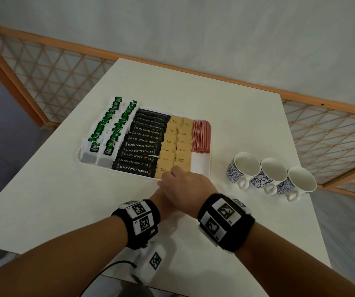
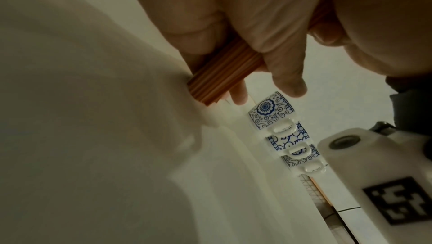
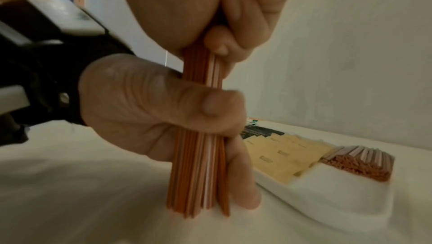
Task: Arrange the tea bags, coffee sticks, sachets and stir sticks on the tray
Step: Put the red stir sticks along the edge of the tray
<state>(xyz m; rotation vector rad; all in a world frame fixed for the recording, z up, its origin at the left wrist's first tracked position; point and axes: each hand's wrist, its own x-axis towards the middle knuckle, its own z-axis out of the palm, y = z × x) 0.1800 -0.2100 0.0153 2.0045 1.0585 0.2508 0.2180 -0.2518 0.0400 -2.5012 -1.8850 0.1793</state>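
Orange stir sticks (image 3: 198, 174) upright on table (image 3: 70, 201), both hands (image 3: 145, 111) (image 3: 233, 7) wrapped around.

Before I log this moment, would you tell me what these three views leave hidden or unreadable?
- Head view: the right hand covers the left hand and the held bundle of stir sticks; the bundle is unseen there.
- Left wrist view: the tray's contents are out of view; the foreground is a blur.
- Right wrist view: the tea bags are almost wholly behind the left hand.
- Print on the brown sugar sachets is too blurred in the right wrist view to read.
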